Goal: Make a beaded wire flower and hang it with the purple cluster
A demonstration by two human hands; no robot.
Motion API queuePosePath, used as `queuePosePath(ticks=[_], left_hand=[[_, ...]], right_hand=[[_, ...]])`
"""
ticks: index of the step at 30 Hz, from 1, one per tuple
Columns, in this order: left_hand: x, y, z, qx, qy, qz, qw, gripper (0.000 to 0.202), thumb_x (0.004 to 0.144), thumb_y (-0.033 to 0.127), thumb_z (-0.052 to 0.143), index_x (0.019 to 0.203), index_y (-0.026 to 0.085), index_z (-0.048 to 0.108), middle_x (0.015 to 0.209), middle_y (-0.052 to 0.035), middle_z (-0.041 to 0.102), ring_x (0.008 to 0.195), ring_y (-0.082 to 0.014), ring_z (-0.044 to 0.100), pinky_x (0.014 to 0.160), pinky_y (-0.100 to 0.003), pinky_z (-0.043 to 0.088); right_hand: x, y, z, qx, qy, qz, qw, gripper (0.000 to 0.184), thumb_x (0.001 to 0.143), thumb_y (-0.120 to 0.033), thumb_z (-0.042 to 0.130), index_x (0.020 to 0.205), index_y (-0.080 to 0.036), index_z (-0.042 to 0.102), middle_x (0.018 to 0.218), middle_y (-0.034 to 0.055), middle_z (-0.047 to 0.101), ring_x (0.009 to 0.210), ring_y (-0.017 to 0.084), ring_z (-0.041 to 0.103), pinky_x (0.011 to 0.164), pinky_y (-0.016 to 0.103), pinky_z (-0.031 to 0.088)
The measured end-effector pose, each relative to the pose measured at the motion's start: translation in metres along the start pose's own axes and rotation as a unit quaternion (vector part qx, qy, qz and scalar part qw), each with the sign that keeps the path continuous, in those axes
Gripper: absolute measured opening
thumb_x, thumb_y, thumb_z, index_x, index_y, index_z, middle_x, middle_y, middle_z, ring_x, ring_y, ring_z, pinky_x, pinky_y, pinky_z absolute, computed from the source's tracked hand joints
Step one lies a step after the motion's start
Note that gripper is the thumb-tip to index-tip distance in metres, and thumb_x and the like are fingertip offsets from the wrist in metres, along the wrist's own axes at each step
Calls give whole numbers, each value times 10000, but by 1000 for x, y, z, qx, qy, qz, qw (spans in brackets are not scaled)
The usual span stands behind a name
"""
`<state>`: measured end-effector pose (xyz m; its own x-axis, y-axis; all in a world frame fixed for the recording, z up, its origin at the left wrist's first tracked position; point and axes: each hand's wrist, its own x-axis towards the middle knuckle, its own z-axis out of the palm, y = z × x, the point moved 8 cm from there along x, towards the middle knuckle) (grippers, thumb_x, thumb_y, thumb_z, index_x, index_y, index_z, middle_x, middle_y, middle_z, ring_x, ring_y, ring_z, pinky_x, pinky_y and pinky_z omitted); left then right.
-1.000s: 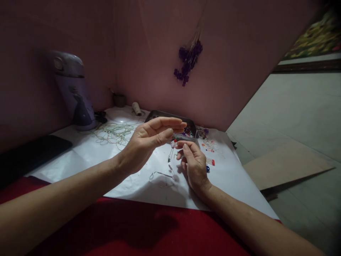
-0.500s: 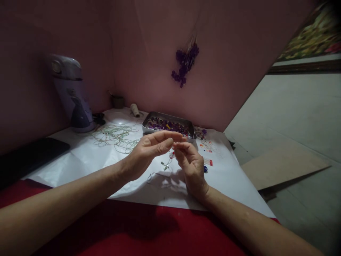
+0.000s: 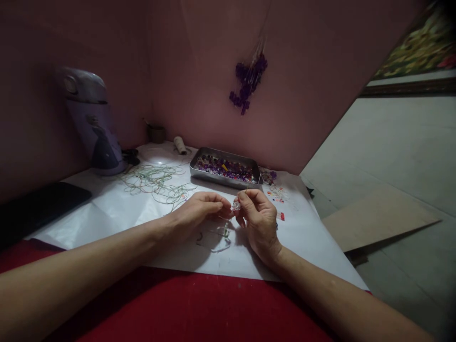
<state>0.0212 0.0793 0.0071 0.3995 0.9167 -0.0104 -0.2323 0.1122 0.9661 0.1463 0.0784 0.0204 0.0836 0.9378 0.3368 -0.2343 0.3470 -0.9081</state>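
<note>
A small cluster of clear beads (image 3: 236,205) with a touch of red is between the fingertips of both hands, above the white sheet (image 3: 306,242). My left hand (image 3: 201,207) is closed, its thumb and fingertips at the cluster's left side. My right hand (image 3: 259,216), on the other side, pinches a thin yellowish cord (image 3: 246,191) between thumb and forefinger just above the beads. Below the hands hangs a pale cord with green bits (image 3: 226,231); its lower loop seems to lie on the sheet.
Behind the hands stands a metal tray (image 3: 224,182) of mostly purple beads. Tangled cord (image 3: 153,180) lies left, near a purple bottle (image 3: 94,126) and a black flat object (image 3: 46,206). A thread spool (image 3: 180,145) sits at the back. Small loose beads (image 3: 278,193) are at right.
Both hands have come lower, and the left has turned from flat, outstretched fingers to a closed grip. The clear bead cluster now shows between the fingertips. The hanging cord has dropped lower.
</note>
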Motion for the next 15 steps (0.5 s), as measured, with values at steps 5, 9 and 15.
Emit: queuePosePath(ticks=[5, 9, 15], left_hand=[[-4, -6, 8, -51, -39, -60, 996, 109, 722, 208, 660, 799, 139, 694, 785, -109, 738, 738, -199, 682, 728, -340, 483], [-4, -7, 8, -49, -45, -67, 996, 127, 718, 217, 697, 816, 137, 697, 791, -105, 738, 728, -191, 691, 706, -321, 496], [0, -8, 12, -11, -66, -51, 996, 160, 718, 293, 733, 798, 156, 709, 733, -80, 738, 647, -153, 669, 614, -269, 488]], right_hand=[[10, 11, -11, 18, 41, 22, 999, 203, 766, -334, 687, 753, -190, 545, 550, -56, 548, 382, 55, 416, 335, 177, 301], [10, 10, -10, 20, 42, 22, 999, 205, 756, -332, 687, 755, -190, 539, 552, -53, 554, 394, 62, 428, 341, 182, 318], [9, 8, -9, 14, 37, 15, 999, 188, 768, -323, 679, 747, -190, 548, 564, -49, 562, 395, 60, 436, 347, 184, 323]])
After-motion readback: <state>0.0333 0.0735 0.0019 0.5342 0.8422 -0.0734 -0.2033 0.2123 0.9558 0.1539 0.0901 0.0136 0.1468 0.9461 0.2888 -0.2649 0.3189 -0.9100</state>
